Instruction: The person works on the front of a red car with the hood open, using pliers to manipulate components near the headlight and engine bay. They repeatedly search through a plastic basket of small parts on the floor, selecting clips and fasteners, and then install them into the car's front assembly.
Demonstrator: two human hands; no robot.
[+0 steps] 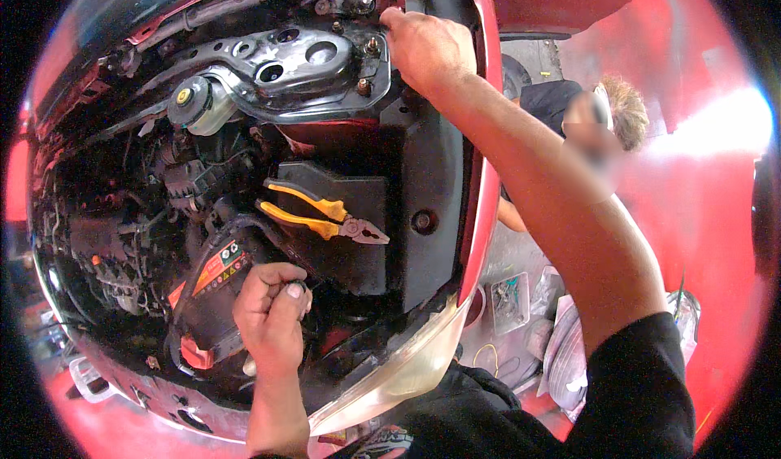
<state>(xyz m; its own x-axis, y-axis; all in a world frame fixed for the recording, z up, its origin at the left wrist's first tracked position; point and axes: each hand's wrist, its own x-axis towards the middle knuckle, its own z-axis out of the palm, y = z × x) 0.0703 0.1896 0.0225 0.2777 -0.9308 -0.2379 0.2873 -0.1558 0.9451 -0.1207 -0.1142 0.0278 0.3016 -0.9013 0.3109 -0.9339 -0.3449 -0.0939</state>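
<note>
Above the front of the engine bay, my left hand is closed, thumb against the curled fingers. A sliver of something small and dark shows at its thumb tip, too little to name. My right arm stretches across the red fender to the far corner of the bay. There my right hand is bent beside the black strut tower plate, its fingers drawn together and what they grip hidden. Between the hands, combination pliers with yellow handles lie spread on a flat black cover.
A car battery with a red terminal cap sits left of my left hand. The brake fluid reservoir stands near the strut plate. Beyond the fender, another person is low by the wheel, near a clear parts bin.
</note>
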